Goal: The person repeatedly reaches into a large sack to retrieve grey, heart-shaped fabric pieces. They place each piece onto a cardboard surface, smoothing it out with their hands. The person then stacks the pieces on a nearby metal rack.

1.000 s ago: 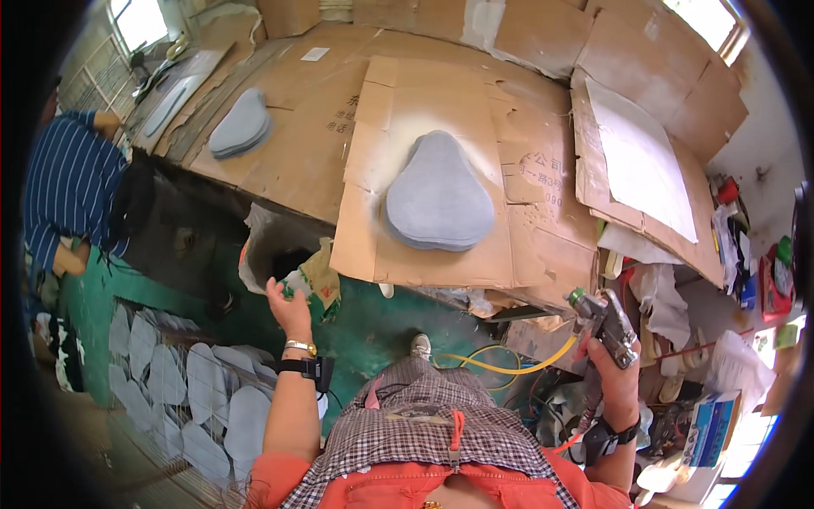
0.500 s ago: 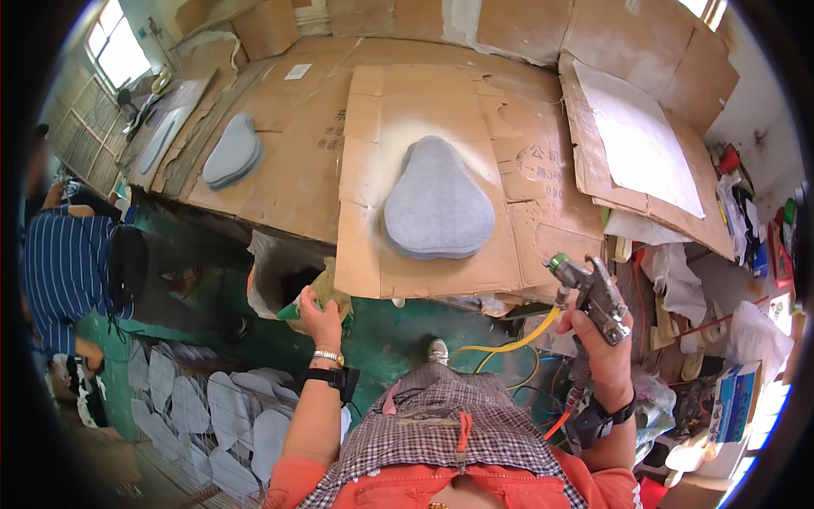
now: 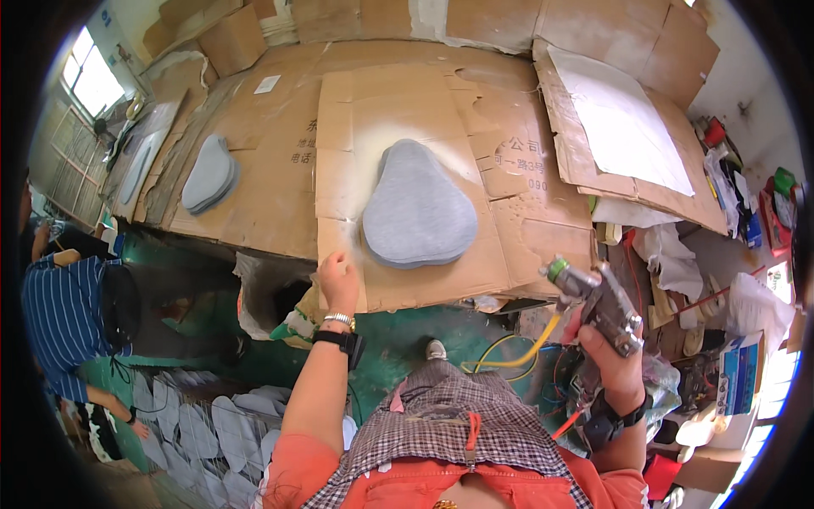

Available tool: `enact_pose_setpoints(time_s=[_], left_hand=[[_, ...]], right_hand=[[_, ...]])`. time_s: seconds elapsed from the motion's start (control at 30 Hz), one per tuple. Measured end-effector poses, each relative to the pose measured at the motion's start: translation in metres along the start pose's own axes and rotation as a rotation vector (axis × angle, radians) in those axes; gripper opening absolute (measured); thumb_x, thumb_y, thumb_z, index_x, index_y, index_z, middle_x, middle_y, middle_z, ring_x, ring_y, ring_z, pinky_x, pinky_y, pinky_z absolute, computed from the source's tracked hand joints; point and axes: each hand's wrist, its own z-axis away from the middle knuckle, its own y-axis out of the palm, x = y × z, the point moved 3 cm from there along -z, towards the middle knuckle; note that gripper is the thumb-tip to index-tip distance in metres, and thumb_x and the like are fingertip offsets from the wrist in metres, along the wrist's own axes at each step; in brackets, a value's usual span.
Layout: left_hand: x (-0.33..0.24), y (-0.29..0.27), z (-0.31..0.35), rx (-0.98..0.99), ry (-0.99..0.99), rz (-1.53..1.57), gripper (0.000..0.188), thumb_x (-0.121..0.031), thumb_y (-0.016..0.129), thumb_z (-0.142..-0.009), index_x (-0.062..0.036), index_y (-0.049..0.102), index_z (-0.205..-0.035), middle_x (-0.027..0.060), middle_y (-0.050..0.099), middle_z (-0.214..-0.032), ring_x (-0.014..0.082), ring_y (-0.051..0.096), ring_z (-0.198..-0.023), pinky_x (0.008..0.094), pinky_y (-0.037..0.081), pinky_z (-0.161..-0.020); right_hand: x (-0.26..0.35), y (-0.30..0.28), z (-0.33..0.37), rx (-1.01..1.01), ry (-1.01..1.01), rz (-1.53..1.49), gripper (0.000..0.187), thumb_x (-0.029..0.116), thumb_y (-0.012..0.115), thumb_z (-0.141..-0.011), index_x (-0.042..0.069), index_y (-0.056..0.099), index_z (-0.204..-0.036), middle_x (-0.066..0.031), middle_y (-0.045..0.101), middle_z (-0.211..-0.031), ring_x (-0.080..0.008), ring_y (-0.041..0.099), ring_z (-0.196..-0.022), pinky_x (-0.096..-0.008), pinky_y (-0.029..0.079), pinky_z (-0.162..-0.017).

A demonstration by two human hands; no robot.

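A spray gun (image 3: 600, 301) with a green ring at its front end is gripped in my right hand (image 3: 615, 360), off the front right of the cardboard-covered table. A yellow hose (image 3: 543, 341) hangs by it. My left hand (image 3: 337, 278), its fingers curled with nothing visible in them, is over the table's front edge. Just beyond it lies a thick grey pad (image 3: 420, 208), a rounded triangle with its narrow end pointing away. Beneath this pad is a cardboard sheet (image 3: 349, 161) with a pale spray-like patch around the pad's far end.
More grey pads (image 3: 209, 174) lie stacked at the table's left. A white sheet (image 3: 623, 123) covers cardboard at the right. An open sack (image 3: 263, 293) stands under the front edge. Many grey pieces (image 3: 229, 428) sit on a rack at lower left, near a co-worker in a striped shirt (image 3: 61, 314).
My left hand has moved forward from above the sack to the table's edge, its fingers curling in. My right hand keeps the spray gun in nearly the same place. The co-worker's hand reached toward the rack.
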Motion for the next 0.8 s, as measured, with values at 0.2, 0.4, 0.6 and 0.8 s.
enact_pose_setpoints(time_s=[0.2, 0.4, 0.6, 0.8], left_hand=[[-0.011, 0.05, -0.018, 0.219, 0.028, -0.131, 0.038, -0.008, 0.063, -0.075, -0.0073, 0.061, -0.114, 0.0139, 0.064, -0.104, 0.034, 0.055, -0.102, 0.0443, 0.043, -0.092], [-0.017, 0.071, -0.03, 0.224, -0.008, -0.29, 0.046, -0.013, 0.065, -0.078, -0.0078, 0.057, -0.123, 0.0163, 0.062, -0.109, 0.0369, 0.054, -0.104, 0.0464, 0.044, -0.092], [-0.013, 0.076, -0.04, 0.308, -0.1, -0.334, 0.038, -0.015, 0.065, -0.08, -0.0054, 0.061, -0.117, 0.0159, 0.063, -0.112, 0.0354, 0.056, -0.107, 0.0451, 0.046, -0.091], [-0.024, 0.078, -0.039, 0.262, -0.158, -0.313, 0.027, -0.013, 0.066, -0.079, -0.0048, 0.067, -0.105, 0.0153, 0.066, -0.103, 0.0333, 0.062, -0.098, 0.043, 0.05, -0.086]], right_hand=[[-0.011, -0.014, 0.007, 0.172, 0.195, 0.072, 0.059, 0.007, 0.069, -0.083, -0.002, 0.044, -0.136, -0.0051, 0.061, -0.103, -0.0115, 0.058, -0.089, -0.0284, 0.049, -0.081], [0.001, -0.007, -0.033, 0.085, 0.041, 0.105, 0.049, 0.005, 0.067, -0.085, -0.003, 0.048, -0.13, -0.0039, 0.062, -0.099, -0.0105, 0.059, -0.084, -0.0271, 0.05, -0.076], [-0.007, -0.02, -0.032, 0.092, 0.084, 0.142, 0.052, 0.002, 0.066, -0.083, -0.003, 0.047, -0.132, -0.0054, 0.062, -0.102, -0.0108, 0.059, -0.088, -0.027, 0.049, -0.079], [-0.023, -0.023, -0.007, 0.201, 0.123, 0.049, 0.061, 0.0, 0.07, -0.078, -0.003, 0.045, -0.134, -0.0068, 0.064, -0.095, -0.0123, 0.061, -0.086, -0.0282, 0.05, -0.078]])
